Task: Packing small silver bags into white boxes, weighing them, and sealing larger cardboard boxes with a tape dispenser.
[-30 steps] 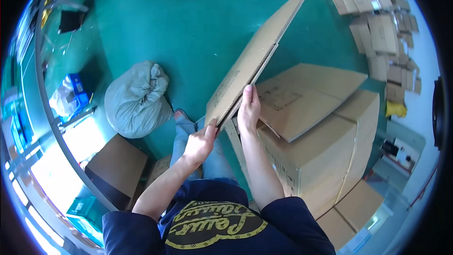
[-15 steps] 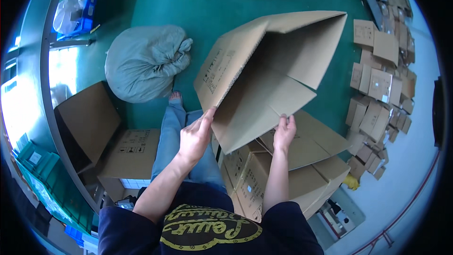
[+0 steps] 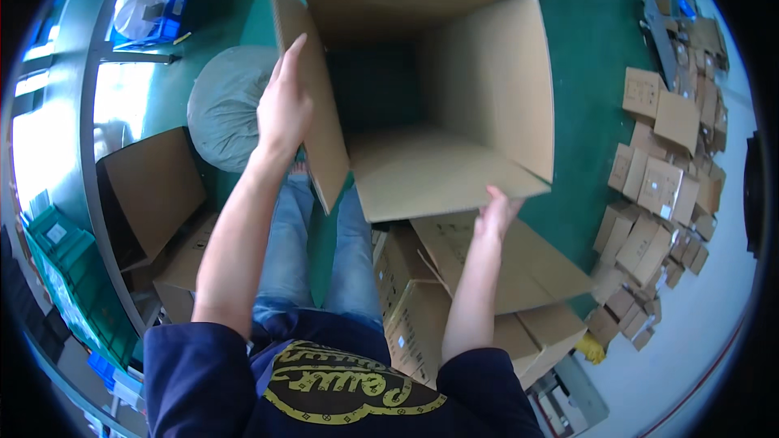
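Observation:
A large brown cardboard box (image 3: 495,81) is held up in front of me, squared into a tube. Its near end faces me, and green floor shows through the far end. My left hand (image 3: 284,109) is on the box's left flap, fingers stretched along it and partly hidden behind. At the lower right corner, my right hand (image 3: 497,212) pinches the edge of the bottom flap, thumb on top. Below it lies a flattened cardboard sheet (image 3: 519,268) on top of closed cardboard cartons (image 3: 418,328).
A tied grey-green sack (image 3: 231,109) sits on the floor to the left. Behind it is a blue crate (image 3: 172,12) with a plastic bag. An open carton (image 3: 154,195) and green crates (image 3: 73,276) stand at left. Several boxes (image 3: 661,182) are heaped along the right wall.
The box has gone from a slanted, partly folded shape to a squared-out opening facing me. My left hand has moved up and left along its flap; my right hand stays at the lower right corner.

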Tool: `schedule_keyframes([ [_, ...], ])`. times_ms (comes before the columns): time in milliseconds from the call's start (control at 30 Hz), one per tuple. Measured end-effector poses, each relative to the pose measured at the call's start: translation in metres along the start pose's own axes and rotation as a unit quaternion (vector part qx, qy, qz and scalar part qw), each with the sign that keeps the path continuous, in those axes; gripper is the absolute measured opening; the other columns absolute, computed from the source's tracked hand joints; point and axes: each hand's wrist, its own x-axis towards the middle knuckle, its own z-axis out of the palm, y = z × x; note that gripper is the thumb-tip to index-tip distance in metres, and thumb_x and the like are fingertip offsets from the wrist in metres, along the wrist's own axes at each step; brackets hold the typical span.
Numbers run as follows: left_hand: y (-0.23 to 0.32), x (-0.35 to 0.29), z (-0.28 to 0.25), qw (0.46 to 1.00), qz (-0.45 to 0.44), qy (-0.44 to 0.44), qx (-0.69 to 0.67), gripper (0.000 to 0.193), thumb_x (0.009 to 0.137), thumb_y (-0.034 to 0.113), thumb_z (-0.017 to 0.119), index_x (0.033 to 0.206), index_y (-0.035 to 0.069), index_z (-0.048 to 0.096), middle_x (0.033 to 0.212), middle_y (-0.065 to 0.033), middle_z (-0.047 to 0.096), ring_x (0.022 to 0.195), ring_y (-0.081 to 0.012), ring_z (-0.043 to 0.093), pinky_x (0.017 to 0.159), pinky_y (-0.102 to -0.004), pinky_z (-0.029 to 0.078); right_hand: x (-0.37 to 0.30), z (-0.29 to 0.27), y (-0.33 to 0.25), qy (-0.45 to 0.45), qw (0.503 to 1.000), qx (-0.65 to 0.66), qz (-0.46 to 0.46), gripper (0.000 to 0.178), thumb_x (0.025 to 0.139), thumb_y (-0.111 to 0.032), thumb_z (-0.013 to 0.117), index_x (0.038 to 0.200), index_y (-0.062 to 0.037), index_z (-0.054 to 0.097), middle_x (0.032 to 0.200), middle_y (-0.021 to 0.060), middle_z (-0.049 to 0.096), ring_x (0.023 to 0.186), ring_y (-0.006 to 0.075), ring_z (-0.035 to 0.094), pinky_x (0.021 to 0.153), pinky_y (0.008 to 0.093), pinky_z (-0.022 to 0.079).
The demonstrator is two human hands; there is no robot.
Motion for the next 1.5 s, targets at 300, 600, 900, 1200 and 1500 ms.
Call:
schedule_keyframes([
  [300,0.027,-0.007,-0.006,0.990,-0.044,-0.123,0.049,0.050,0.075,-0.011,0.054,0.116,0.017,0.056,0.130,-0.0251,0.047,0.086,-0.0458,0.065,0.073,-0.0506,0.056,0.028,-0.005,-0.094,0.062,0.730,-0.604,-0.313,0.089,0.076,-0.017,0.076,0.150,-0.0082,0.028,0.126,0.0249,0.058,0.117,0.0403,0.057,0.099,0.0476,0.047],
  [600,0.095,-0.012,0.129,0.981,0.126,-0.095,0.110,0.024,0.082,0.015,0.058,0.102,0.004,0.065,0.150,-0.0269,0.034,0.133,-0.0440,0.044,0.104,-0.0640,0.038,0.105,0.055,-0.127,-0.129,0.754,-0.584,-0.272,0.050,0.083,-0.016,0.069,0.127,0.0027,0.054,0.115,0.0250,0.066,0.110,0.0389,0.063,0.095,0.0418,0.048],
  [900,0.038,0.056,0.048,0.997,0.063,-0.044,-0.004,0.064,0.071,-0.004,0.058,0.132,0.017,0.057,0.139,-0.0135,0.055,0.117,-0.0346,0.061,0.096,-0.0421,0.052,0.085,0.016,-0.093,-0.146,0.840,-0.443,-0.276,0.066,0.082,0.001,0.066,0.141,0.0061,0.037,0.132,0.0230,0.056,0.120,0.0319,0.056,0.106,0.0376,0.040],
  [1200,0.048,0.110,0.019,0.993,-0.095,-0.019,0.069,0.057,0.074,-0.014,0.053,0.123,0.015,0.058,0.142,-0.0163,0.047,0.109,-0.0429,0.060,0.087,-0.0472,0.055,0.050,-0.006,-0.079,-0.278,0.785,-0.492,-0.254,0.075,0.070,0.013,0.053,0.144,0.0033,0.038,0.140,0.0274,0.047,0.130,0.0430,0.046,0.109,0.0415,0.038],
  [1500,0.091,0.107,0.086,0.981,0.043,-0.059,0.182,0.048,0.070,-0.018,0.056,0.112,0.004,0.058,0.148,-0.0221,0.033,0.114,-0.0459,0.056,0.082,-0.0464,0.056,0.050,0.040,-0.099,-0.322,0.774,-0.509,-0.197,0.092,0.075,0.004,0.054,0.153,0.0006,0.007,0.135,0.0347,0.046,0.115,0.0473,0.055,0.099,0.0481,0.047],
])
